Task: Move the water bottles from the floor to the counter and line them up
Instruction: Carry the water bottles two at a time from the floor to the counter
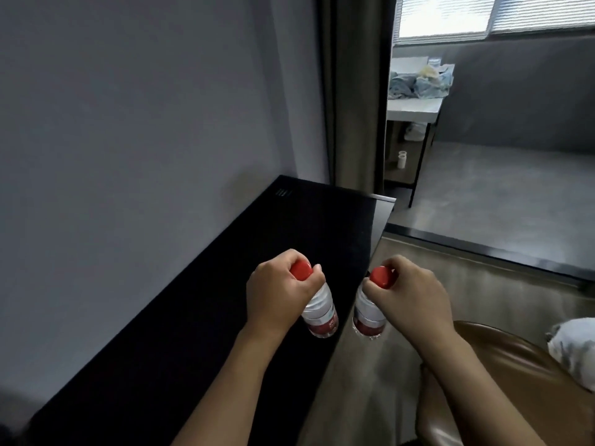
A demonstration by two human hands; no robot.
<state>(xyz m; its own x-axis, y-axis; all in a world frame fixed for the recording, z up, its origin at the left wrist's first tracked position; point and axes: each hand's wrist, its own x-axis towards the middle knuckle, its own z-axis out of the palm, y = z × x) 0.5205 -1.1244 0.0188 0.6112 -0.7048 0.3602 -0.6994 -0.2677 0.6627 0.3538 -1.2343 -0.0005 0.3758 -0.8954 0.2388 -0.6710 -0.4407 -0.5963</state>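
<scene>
Fingers of left hand (277, 294) curled round red cap of clear plastic water bottle (317, 312), hanging below over black counter (193, 300); right hand (409, 299) likewise pinching 2nd red-capped clear plastic bottle (368, 317) past counter edge.

A plain grey wall (128, 123) fills the left side. To the right, a dark doorway frame (383, 91) opens onto a second room with a grey floor (502, 201). There, a white table (415, 106) holds crumpled blue cloth (418, 83) (contents otherwise unclear), beneath a window with blinds (450, 14). A brown leather seat (502, 375) sits lower right.
</scene>
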